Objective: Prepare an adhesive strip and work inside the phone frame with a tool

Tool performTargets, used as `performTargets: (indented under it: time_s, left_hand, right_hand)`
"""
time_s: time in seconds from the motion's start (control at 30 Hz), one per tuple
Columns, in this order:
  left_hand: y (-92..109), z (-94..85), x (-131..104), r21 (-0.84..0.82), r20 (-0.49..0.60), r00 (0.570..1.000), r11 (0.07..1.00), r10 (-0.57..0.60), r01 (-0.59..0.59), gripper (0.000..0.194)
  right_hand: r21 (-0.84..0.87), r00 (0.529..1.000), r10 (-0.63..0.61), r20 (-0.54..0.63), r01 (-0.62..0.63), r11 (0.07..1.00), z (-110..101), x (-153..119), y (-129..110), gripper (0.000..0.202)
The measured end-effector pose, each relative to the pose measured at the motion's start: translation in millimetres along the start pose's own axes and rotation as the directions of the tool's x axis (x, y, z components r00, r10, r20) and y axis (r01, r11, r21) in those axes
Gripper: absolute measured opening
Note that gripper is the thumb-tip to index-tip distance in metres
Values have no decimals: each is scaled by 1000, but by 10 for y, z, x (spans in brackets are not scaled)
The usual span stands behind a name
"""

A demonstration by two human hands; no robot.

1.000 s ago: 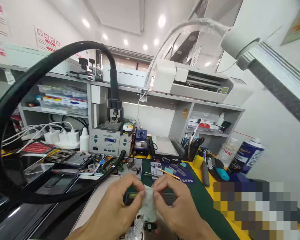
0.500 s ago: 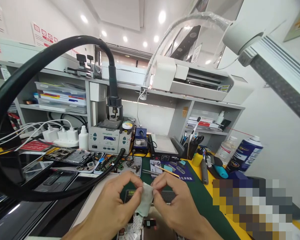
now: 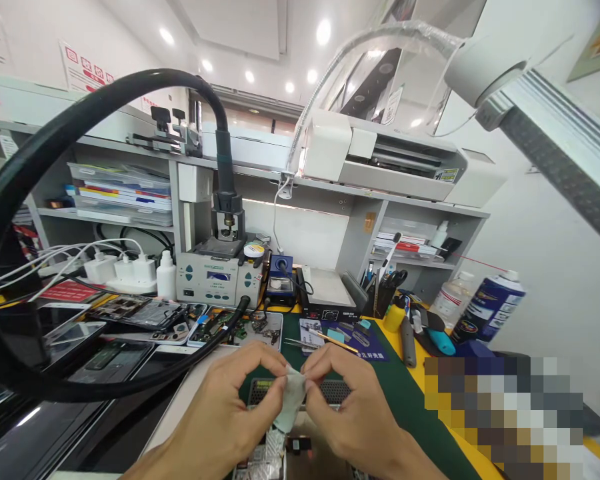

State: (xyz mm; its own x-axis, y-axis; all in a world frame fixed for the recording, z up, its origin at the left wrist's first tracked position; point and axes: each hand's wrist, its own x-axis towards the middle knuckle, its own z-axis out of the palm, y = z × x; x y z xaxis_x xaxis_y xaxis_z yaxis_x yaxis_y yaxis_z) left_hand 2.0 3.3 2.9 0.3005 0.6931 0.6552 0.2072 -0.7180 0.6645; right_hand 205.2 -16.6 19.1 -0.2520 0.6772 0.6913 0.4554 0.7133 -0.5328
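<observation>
Grey shelving (image 3: 363,243) backs a workbench where a hot-air rework station (image 3: 200,283) stands beyond a green cutting mat (image 3: 410,393). Between the hands hangs a thin pale cloth (image 3: 293,400), its long axis running from the fingertips down and slightly leftward, toward silvery foil (image 3: 274,445) on an opened electronic device (image 3: 323,443); whether its lower end touches is unclear. Left hand (image 3: 230,393) and right hand (image 3: 353,400) are equally near, each pinching an upper corner between thumb and index finger, knuckles arched, wrists angled inward from below.
</observation>
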Motion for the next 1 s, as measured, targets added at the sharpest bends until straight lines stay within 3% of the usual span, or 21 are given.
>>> performTargets:
  time_s: [0.53, 1.0]
  left_hand:
    - [26, -10, -15, 49, 16, 1000, 999, -6, 5, 16]
    - [47, -26, 8, 14, -25, 999, 999, -45, 46, 16]
  right_hand:
    - [-28, 1000, -5, 23, 5, 1000, 8, -13, 13, 11]
    - [52, 974, 224, 40, -226, 973, -39, 19, -69, 9]
